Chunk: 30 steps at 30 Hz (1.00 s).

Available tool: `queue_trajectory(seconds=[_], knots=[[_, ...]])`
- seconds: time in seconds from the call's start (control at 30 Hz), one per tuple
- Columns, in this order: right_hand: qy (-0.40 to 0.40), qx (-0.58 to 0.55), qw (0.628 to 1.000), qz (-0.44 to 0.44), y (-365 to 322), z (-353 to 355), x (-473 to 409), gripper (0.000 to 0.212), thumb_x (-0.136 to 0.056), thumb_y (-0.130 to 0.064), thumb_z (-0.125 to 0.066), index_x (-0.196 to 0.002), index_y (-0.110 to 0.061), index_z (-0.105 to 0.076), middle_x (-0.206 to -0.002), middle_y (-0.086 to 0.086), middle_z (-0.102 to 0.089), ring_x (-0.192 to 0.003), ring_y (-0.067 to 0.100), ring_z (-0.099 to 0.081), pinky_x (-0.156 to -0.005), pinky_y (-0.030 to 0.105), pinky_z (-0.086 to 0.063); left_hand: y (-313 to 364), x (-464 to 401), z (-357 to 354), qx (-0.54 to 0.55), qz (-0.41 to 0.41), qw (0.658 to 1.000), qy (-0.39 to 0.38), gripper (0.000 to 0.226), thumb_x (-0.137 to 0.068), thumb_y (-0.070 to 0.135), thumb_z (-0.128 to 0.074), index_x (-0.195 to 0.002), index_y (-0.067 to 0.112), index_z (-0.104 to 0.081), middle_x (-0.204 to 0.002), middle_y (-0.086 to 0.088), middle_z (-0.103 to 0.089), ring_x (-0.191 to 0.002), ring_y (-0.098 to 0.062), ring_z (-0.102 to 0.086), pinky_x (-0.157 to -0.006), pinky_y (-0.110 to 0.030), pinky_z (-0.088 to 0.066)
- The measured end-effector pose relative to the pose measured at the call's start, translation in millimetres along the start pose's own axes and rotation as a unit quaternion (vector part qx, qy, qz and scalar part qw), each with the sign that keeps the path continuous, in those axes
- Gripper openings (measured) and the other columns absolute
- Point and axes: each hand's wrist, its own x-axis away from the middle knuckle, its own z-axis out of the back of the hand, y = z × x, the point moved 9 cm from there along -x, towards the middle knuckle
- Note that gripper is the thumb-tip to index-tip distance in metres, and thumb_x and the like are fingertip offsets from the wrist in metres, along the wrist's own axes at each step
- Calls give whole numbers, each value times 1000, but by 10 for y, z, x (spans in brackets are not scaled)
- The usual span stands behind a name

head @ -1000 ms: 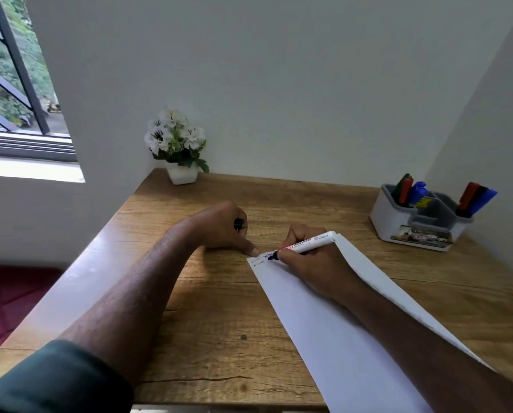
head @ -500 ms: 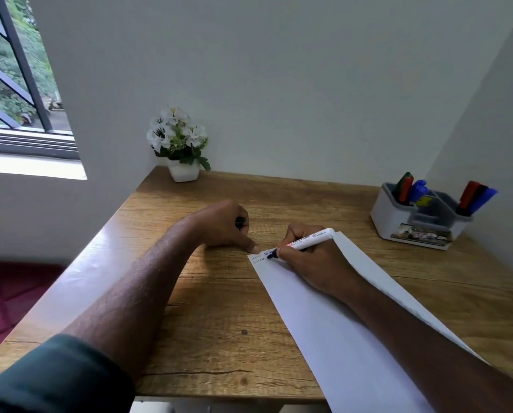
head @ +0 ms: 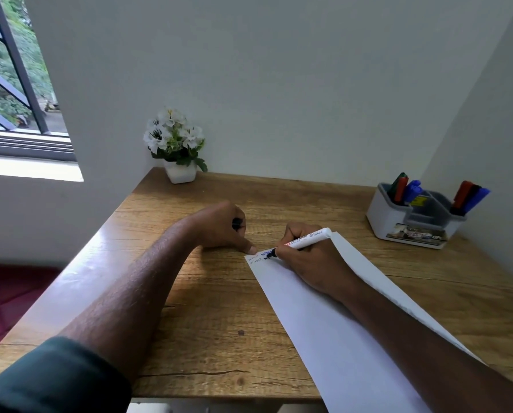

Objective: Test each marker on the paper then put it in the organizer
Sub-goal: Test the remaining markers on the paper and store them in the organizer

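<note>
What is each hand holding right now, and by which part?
The right hand grips the white marker low on its barrel, near the tip. The left hand is curled round a small black thing, probably the cap.

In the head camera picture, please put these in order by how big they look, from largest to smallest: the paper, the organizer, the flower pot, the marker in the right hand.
1. paper, much the largest, and nearest the camera
2. organizer
3. flower pot, counted with its flowers
4. marker

The pot stands farthest away, so it may look smaller than it is.

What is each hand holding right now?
Left hand: curled round a small dark cap, thumb pressing the paper corner.
Right hand: gripping a white marker, tip on the paper.
</note>
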Motion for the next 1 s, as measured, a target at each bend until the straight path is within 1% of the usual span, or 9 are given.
queue_trajectory(seconds=[0.13, 0.23, 0.3, 0.5, 0.67, 0.77, 0.87, 1.0], knots=[[-1, -7, 1000, 4, 4, 4, -4, 18, -83, -6, -69, -72, 3, -58, -62, 1, -57, -53, 2, -46, -48, 15, -33, 1, 6, -7, 5, 0, 1000, -3, 33, -69, 41, -87, -76, 20, -63, -77, 0, -66, -74, -15, -57, -70, -34, -47], [-7, -15, 1000, -2, 52, 3, -10, 21, -82, -8, -68, -70, 1, -54, -60, -2, -53, -55, 6, -44, -49, 19, -32, 10, 2, -7, 8, -6, 1000, 0, 33, -68, 41, -87, -76, 18, -64, -75, 1, -65, -71, -15, -55, -69, -34, -45], [-9, -17, 1000, -3, 59, 3, -13, 22, -82, -9, -68, -70, 1, -53, -60, -1, -51, -56, 7, -44, -50, 21, -32, 1, 12, -6, 7, -6, 1000, 2, 34, -68, 41, -87, -75, 19, -63, -74, 1, -64, -71, -15, -55, -68, -34, -45], [2, -12, 1000, -14, 97, 15, -28, 22, -83, -12, -69, -70, -2, -53, -60, -2, -52, -55, 6, -45, -49, 19, -33, 1, 15, -13, 4, -5, 1000, 0, 35, -68, 43, -87, -77, 18, -64, -75, 0, -65, -72, -15, -55, -70, -35, -46], [5, -8, 1000, -13, 116, 20, -45, 24, -82, -14, -69, -70, -1, -54, -59, -2, -53, -55, 5, -45, -49, 21, -33, 23, 24, -13, 3, -7, 1000, -2, 33, -70, 41, -86, -78, 18, -64, -76, 0, -65, -72, -15, -55, -70, -35, -47], [7, -12, 1000, -12, 126, 22, -54, 25, -79, -17, -68, -71, 0, -52, -61, 4, -53, -56, 9, -45, -48, 23, -32, 31, 32, -14, 5, -6, 1000, -4, 32, -71, 39, -86, -79, 16, -65, -76, 0, -64, -72, -15, -55, -70, -35, -46], [9, -17, 1000, -15, 124, 33, -46, 26, -80, -16, -68, -72, 1, -50, -62, 4, -51, -56, 9, -43, -48, 22, -31, 38, 36, -9, 5, -8, 1000, -2, 32, -70, 40, -86, -77, 17, -64, -75, 1, -64, -72, -15, -55, -69, -34, -45], [11, -17, 1000, -10, 116, 34, -50, 30, -74, -25, -64, -72, 1, -50, -61, 4, -52, -56, 9, -44, -47, 22, -31, 40, 30, -17, 4, -6, 1000, -5, 32, -70, 40, -86, -77, 18, -64, -76, 0, -64, -73, -16, -55, -70, -35, -45]])
